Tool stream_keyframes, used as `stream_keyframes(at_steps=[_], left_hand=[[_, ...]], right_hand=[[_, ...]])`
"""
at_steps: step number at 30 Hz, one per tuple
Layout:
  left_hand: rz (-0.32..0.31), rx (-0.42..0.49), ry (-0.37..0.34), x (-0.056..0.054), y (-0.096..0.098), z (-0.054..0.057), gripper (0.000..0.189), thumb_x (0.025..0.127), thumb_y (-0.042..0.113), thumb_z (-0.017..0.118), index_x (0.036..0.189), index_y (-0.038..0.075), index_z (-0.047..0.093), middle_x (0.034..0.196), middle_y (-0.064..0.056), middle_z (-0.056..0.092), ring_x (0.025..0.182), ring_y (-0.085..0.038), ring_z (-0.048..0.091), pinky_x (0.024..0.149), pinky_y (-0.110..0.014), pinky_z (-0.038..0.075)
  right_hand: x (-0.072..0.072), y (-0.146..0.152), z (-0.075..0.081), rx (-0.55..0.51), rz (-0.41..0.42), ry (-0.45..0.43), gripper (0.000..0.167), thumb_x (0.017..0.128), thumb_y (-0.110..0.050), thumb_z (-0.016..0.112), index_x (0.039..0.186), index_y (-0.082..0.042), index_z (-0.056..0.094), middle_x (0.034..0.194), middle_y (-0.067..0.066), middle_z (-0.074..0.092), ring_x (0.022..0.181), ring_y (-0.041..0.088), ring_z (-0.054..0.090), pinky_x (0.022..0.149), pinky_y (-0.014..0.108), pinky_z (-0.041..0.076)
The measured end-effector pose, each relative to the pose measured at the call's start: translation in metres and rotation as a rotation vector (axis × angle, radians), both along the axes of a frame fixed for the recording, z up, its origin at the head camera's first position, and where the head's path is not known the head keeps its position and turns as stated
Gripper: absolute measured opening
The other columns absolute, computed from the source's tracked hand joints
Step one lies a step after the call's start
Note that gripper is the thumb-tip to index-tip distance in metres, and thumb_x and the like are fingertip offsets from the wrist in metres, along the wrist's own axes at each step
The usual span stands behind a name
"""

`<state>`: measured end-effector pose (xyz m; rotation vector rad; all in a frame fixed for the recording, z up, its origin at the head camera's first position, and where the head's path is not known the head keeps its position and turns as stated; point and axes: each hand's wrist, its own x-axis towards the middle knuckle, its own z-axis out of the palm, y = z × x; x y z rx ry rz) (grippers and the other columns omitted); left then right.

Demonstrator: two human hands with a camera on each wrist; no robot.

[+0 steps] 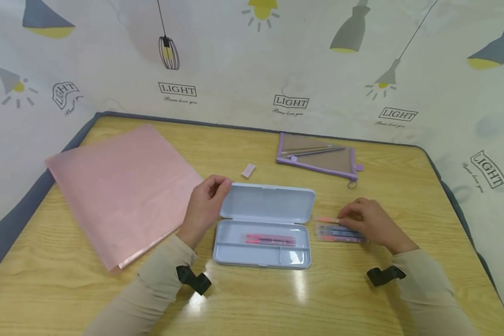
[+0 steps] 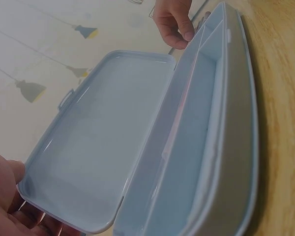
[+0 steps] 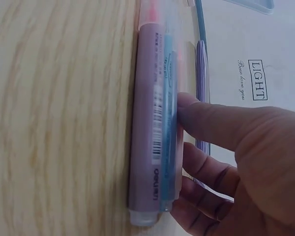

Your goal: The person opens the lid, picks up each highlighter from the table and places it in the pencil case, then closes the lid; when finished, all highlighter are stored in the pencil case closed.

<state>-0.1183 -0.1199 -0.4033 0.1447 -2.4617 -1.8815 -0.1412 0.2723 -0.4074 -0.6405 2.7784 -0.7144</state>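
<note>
My left hand point(image 1: 203, 207) holds the left edge of the raised lid point(image 1: 269, 203) of a light blue pencil case point(image 1: 245, 256). Thumb and fingers lie on either side of that lid corner in the left wrist view. Two pink pens point(image 1: 270, 240) lie in the long rear compartment. To the right of the case, my right hand point(image 1: 374, 224) pinches a peach highlighter point(image 1: 327, 220) at the far side of a small row. Beside it lie a blue highlighter point(image 3: 168, 123) and a purple highlighter point(image 3: 146, 113) with a pink tip under a clear cap.
A large pink folder point(image 1: 126, 186) covers the table's left part. Behind the case lies a small pale eraser point(image 1: 248, 170). A purple-edged mesh pouch point(image 1: 319, 163) holding slim pencils lies at the back right. Patterned cloth point(image 1: 235, 60) rises behind the table point(image 1: 252, 298).
</note>
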Motion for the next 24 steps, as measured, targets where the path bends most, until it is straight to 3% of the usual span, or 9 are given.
stream_keyframes(at_steps=[8,14,19,24], left_hand=[[-0.003,-0.011,0.003,0.002,0.001,-0.002,0.027,0.102,0.032,0.055,0.108,0.010,0.068,0.099,-0.008,0.066,0.082,-0.018,0.053,0.073,-0.029,0.045],[-0.003,-0.015,-0.001,-0.001,0.002,0.000,0.028,0.102,0.033,0.055,0.109,0.009,0.067,0.101,-0.008,0.066,0.083,-0.017,0.053,0.073,-0.030,0.045],[0.005,-0.004,-0.010,-0.001,0.002,0.003,0.026,0.101,0.032,0.056,0.108,0.009,0.067,0.101,-0.008,0.067,0.084,-0.018,0.054,0.074,-0.031,0.045],[0.004,-0.009,0.001,0.000,0.002,0.002,0.027,0.101,0.031,0.056,0.108,0.008,0.067,0.102,-0.009,0.067,0.084,-0.016,0.055,0.074,-0.028,0.046]], right_hand=[[0.013,-0.002,-0.004,-0.006,-0.047,0.064,0.007,0.093,-0.018,0.070,0.097,-0.014,0.074,0.098,0.002,0.066,0.087,0.014,0.059,0.074,0.031,0.049],[0.033,-0.013,0.013,-0.089,-0.036,0.214,0.009,0.091,-0.014,0.070,0.100,-0.017,0.071,0.097,-0.004,0.069,0.081,0.002,0.059,0.067,0.024,0.051],[0.042,-0.043,0.031,-0.074,0.029,0.218,0.014,0.090,-0.009,0.071,0.102,-0.017,0.071,0.096,-0.006,0.069,0.079,0.002,0.059,0.067,0.024,0.052],[0.047,-0.083,0.033,-0.009,0.158,0.283,0.012,0.087,-0.010,0.074,0.098,-0.016,0.072,0.088,-0.008,0.065,0.078,0.004,0.057,0.068,0.026,0.052]])
